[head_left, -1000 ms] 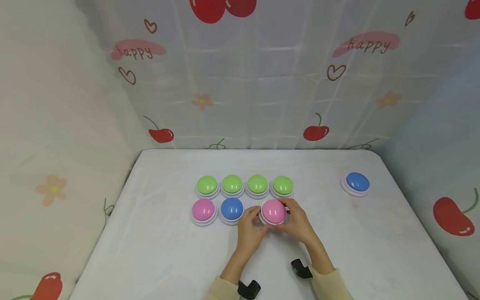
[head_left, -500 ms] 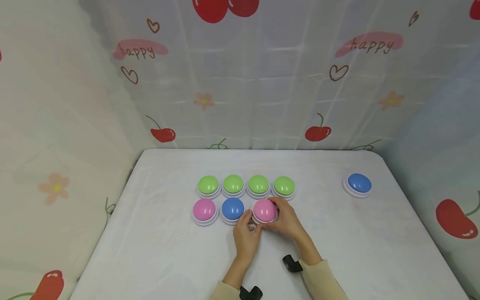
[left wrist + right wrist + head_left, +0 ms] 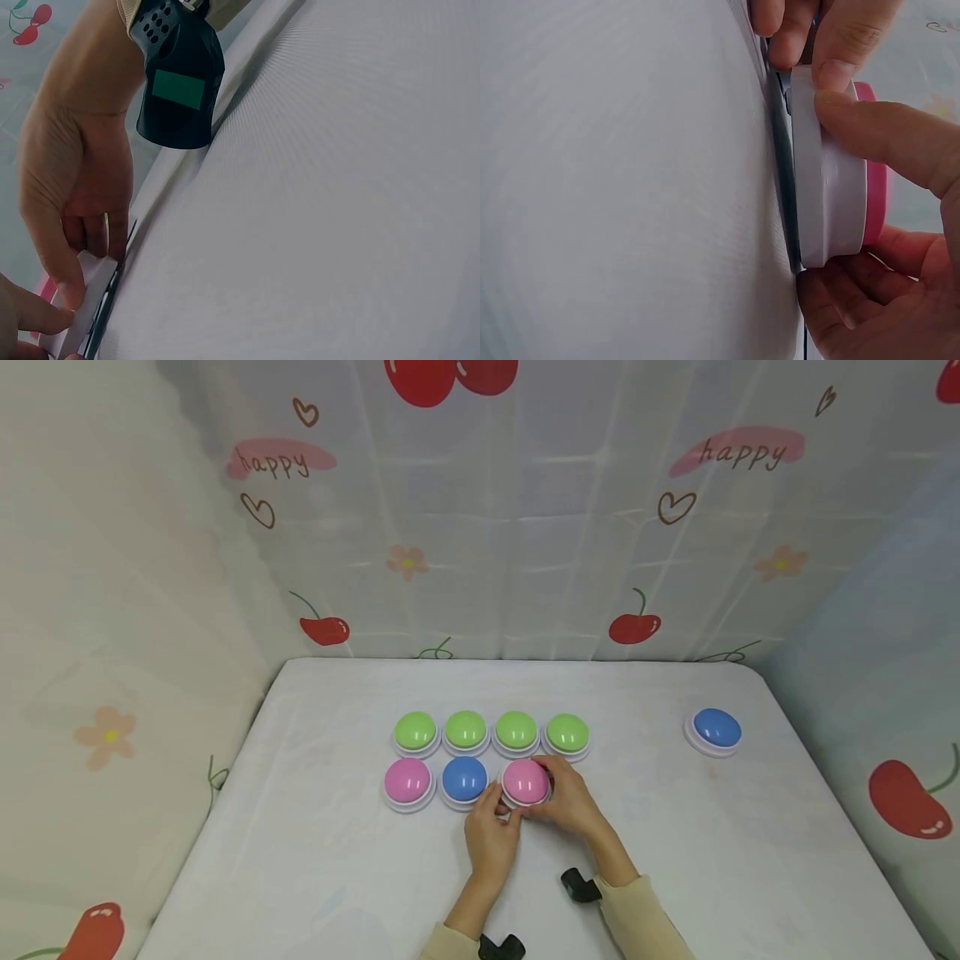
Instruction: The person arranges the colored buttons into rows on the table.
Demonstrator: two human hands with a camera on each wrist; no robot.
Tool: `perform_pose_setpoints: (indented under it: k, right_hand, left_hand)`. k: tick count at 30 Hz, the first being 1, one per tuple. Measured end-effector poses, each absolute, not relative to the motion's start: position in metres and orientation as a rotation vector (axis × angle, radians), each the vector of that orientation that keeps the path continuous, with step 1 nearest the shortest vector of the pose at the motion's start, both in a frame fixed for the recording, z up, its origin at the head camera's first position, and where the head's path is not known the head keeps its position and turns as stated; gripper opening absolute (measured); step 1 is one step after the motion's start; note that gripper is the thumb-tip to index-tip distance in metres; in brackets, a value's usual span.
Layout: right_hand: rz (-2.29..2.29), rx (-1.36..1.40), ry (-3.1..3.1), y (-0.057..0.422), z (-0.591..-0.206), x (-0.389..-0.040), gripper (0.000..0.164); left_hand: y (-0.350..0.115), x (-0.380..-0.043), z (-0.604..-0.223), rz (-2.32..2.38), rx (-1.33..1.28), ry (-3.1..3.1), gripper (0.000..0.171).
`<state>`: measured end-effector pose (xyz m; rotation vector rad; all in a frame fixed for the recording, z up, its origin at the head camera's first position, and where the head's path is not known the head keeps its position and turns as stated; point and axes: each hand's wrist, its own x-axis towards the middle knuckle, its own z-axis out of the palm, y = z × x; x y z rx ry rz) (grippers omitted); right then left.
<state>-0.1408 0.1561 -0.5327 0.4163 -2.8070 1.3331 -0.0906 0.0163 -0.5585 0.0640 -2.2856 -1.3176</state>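
Observation:
A pink dome push button (image 3: 525, 781) with a white round base is held between both hands, in the front row on the table. My left hand (image 3: 491, 839) pinches the front-left edge of its base with thumb and fingers. From the right, my right hand (image 3: 573, 802) grips it, thumb at the front and fingers round the side; the right wrist view shows the thumb on the white base (image 3: 829, 187). The base is close over the tabletop. Just left of it sits a blue push button (image 3: 464, 779), followed by another pink push button (image 3: 407, 782).
Several green push buttons (image 3: 465, 730) form a row directly behind. A separate blue push button (image 3: 717, 728) stands at the far right of the white table (image 3: 750, 843). A printed curtain (image 3: 510, 527) rises behind the table's back edge, with cloth on both sides.
Both hands have brought the pink push button leftward, closer to the blue one in the front row. Most of that shift came in the first half second.

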Motion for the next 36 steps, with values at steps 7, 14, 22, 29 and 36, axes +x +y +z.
perform_pose_setpoints:
  k: [7,14,22,29,36]
  right_hand:
    - [1.309,0.412,-2.813,0.1559,-0.5359,-0.1428,0.085]
    - [1.307,0.407,-2.804,0.1546,-0.5372,-0.1440,0.084]
    - [1.321,0.410,-2.803,0.1531,-0.5355,-0.1444,0.083]
    - [1.290,0.406,-2.822,0.1513,-0.5361,-0.1458,0.083]
    - [1.294,0.413,-2.815,0.1490,-0.5357,-0.1457,0.083]
  left_hand:
    - [0.0170,-0.0887,-0.5580,-1.333,0.095,-2.308,0.045]
    - [0.0168,-0.0880,-0.5570,-1.321,0.106,-2.316,0.042]
    - [0.0171,-0.0880,-0.5589,-1.287,0.088,-2.283,0.038]
    - [0.0166,-0.0880,-0.5585,-1.275,0.085,-2.265,0.032]
    - [0.0159,-0.0885,-0.5591,-1.307,0.115,-2.271,0.032]
